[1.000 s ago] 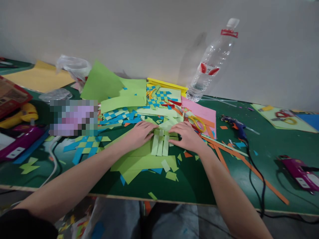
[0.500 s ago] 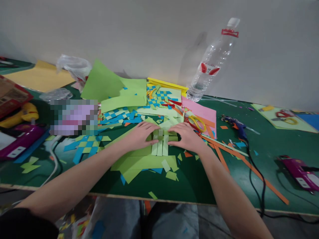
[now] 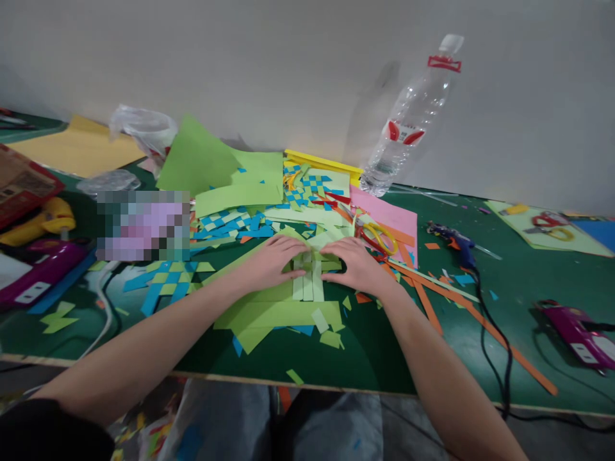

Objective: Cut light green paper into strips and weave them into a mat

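Pale green paper strips (image 3: 308, 288) lie upright side by side at the middle of the table, crossed near the top by darker green strips. My left hand (image 3: 273, 261) curves round their left side, thumb below and fingers above. From the right, my right hand (image 3: 354, 264) mirrors it, thumb and fingertips on the strips. Both hands are closed on this woven piece, and the fingers hide part of its upper end. Beneath and in front lie a green paper sheet (image 3: 283, 314) and small scraps (image 3: 330, 339).
Yellow-handled scissors (image 3: 382, 238) lie just beyond my right hand. A clear bottle (image 3: 408, 121) stands at the back. A glue gun (image 3: 459, 246) with a black cord and long orange strips (image 3: 509, 355) are on the right. Blue-green woven pieces (image 3: 170, 280) lie left.
The fingertips of both hands have drawn slightly closer together over the upper part of the strips. Everything else on the table stays where it was.
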`<state>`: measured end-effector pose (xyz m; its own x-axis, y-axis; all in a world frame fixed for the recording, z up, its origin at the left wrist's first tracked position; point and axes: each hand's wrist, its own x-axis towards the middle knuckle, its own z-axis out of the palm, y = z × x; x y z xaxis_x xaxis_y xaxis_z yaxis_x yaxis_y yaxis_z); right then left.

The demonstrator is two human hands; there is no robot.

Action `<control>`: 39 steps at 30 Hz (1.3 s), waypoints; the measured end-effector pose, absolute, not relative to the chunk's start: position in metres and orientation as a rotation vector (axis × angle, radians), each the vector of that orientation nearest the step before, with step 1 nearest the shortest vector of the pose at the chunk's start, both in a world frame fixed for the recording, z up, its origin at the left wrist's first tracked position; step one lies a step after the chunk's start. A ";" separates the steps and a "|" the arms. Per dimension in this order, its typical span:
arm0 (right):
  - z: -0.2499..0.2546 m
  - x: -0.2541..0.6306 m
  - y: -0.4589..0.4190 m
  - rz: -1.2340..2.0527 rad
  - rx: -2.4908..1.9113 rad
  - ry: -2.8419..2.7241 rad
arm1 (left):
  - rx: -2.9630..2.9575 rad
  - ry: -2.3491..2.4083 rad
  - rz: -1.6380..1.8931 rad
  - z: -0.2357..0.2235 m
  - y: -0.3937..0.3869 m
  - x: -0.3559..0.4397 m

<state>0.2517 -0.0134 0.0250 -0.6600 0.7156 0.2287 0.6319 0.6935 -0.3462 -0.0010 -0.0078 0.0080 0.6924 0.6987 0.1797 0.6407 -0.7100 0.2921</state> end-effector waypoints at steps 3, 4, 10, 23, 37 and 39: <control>0.023 0.251 -0.012 0.343 -1.030 -2.557 | 2.689 1.063 0.422 0.005 -0.006 -0.002; 0.023 0.251 -0.012 0.347 -1.024 -2.556 | 2.688 1.060 0.425 0.004 -0.006 -0.002; 0.023 0.250 -0.013 0.360 -0.998 -2.548 | 2.692 1.046 0.435 0.006 -0.007 -0.002; 0.026 0.251 -0.014 0.227 -1.096 -2.516 | 2.642 1.265 0.559 0.008 -0.005 -0.006; 0.019 0.248 -0.012 0.297 -0.998 -2.576 | 2.619 1.212 0.525 0.006 -0.006 -0.003; 0.019 0.248 -0.012 0.301 -0.993 -2.577 | 2.622 1.209 0.525 0.006 -0.006 -0.003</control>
<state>0.2479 -0.0118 0.0194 -0.6876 0.6801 0.2544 0.6031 0.7300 -0.3214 -0.0034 -0.0063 0.0057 0.6006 0.7652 0.2318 0.6918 -0.6427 0.3291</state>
